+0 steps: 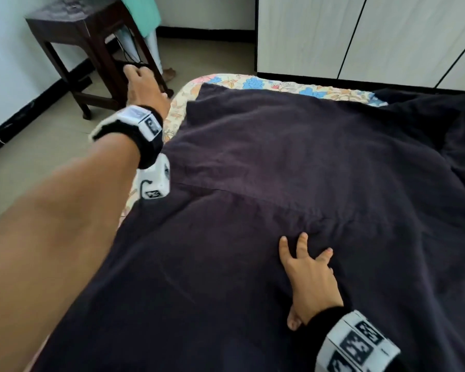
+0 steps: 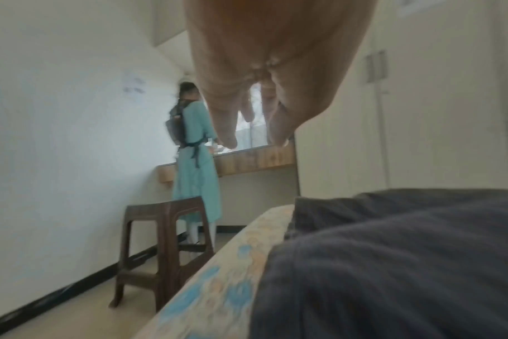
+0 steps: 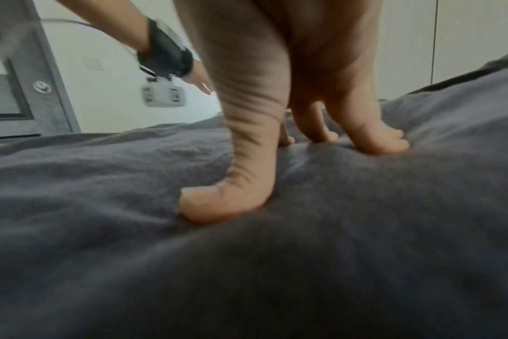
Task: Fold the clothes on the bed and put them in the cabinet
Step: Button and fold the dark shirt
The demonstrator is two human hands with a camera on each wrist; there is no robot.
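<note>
Smoothing the dark garment (image 1: pixel 293 162) flat: right hand (image 1: pixel 310 280) presses spread-fingered, left hand (image 1: pixel 142 88) hovers empty, fingers relaxed; next, gripping an edge to fold.

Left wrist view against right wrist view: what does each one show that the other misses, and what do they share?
Only the left wrist view shows the brown stool, a person in a teal garment at a wooden counter, and the floral bed sheet, with the left hand empty in the air, fingers extended. Only the right wrist view shows the right hand pressing its spread fingertips into the cloth, plus a grey door. Both show the dark garment spread on the bed.
</note>
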